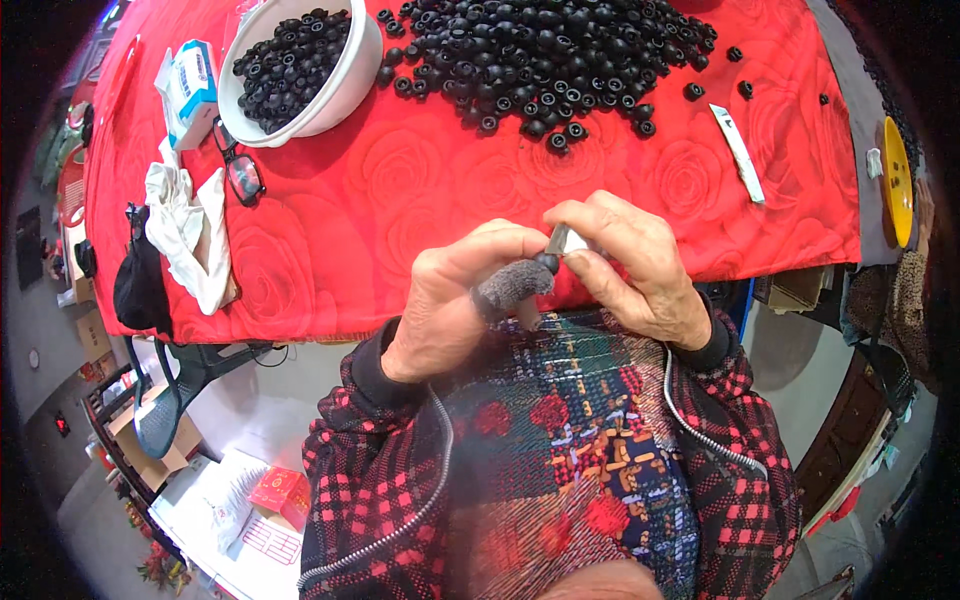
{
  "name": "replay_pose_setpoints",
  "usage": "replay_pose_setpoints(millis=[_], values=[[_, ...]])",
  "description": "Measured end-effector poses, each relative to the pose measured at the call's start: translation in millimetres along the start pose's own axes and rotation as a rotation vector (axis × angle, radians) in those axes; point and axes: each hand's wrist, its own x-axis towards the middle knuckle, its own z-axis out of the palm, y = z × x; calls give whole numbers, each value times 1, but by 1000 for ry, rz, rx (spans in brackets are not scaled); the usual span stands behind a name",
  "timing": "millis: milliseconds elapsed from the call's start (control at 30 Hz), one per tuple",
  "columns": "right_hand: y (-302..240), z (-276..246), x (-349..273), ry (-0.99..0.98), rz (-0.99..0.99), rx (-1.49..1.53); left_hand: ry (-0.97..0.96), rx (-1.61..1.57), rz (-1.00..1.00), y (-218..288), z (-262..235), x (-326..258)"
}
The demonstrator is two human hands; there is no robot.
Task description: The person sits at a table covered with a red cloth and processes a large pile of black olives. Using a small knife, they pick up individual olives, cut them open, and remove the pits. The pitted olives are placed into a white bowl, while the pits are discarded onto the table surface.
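Observation:
Close in front of my body, my left hand pinches a small round black piece like those in the pile. A grey fuzzy cover wraps its thumb. My right hand grips a small flat tool between thumb and fingers, with a greyish, blade-like part and a white part showing. The tool's lower end is at the black piece; whether it touches I cannot tell. Beyond my hands, a heap of black pieces lies on the red rose-patterned cloth.
A white bowl of black pieces stands at the far left. Near it are a blue-white packet, glasses, white gloves and a black cap-like item. A white strip lies at right, a yellow dish beyond.

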Motion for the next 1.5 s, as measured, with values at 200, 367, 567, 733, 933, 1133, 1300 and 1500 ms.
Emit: replay_pose_setpoints(millis=[200,367,567,733,933,1133,1300,1500], values=[[3,0,1,-12,-20,20,-3,-30,-28,0,-2,1],[6,0,2,-15,-24,39,4,-53,-42,-3,-4,1],[8,-2,3,-46,-26,52,26,-41,-98,1,-3,2],[10,-4,4,-70,-7,79,70,-107,-124,-2,-1,3],[17,-3,6,-96,-17,121,51,-214,-192,-7,-5,6],[23,-3,8,-89,-23,135,78,-250,-179,-13,-5,9],[24,-5,5,-141,-79,108,72,-343,-255,-5,-10,14],[15,-1,0,-79,-51,153,134,-429,-91,-14,-17,17]])
